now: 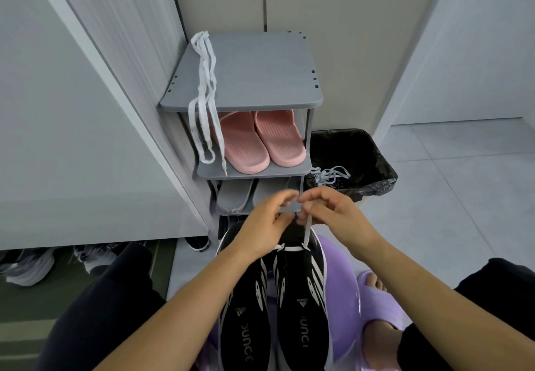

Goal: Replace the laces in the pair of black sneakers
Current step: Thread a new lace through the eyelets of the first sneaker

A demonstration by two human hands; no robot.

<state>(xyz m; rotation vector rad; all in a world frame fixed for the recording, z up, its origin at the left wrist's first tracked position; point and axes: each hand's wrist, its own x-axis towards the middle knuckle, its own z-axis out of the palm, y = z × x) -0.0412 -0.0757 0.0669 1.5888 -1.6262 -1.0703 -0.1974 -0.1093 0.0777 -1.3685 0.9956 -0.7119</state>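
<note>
Two black sneakers with white stripes lie side by side on a purple stool, the left sneaker (246, 312) and the right sneaker (302, 298), toes pointing away from me. A white lace (307, 230) runs through the lowest eyelets of the right sneaker. My left hand (265, 220) and my right hand (327, 211) meet above the toes and each pinches an end of that lace. Another white lace (204, 92) hangs over the left edge of the grey shoe rack (260, 81).
Pink slippers (260, 142) sit on the rack's second shelf and grey slippers (234, 197) below. A black-lined bin (353, 159) right of the rack holds old laces (333, 175). More shoes (29, 266) lie under the cabinet at left. My foot in a purple slipper (376, 292) is at lower right.
</note>
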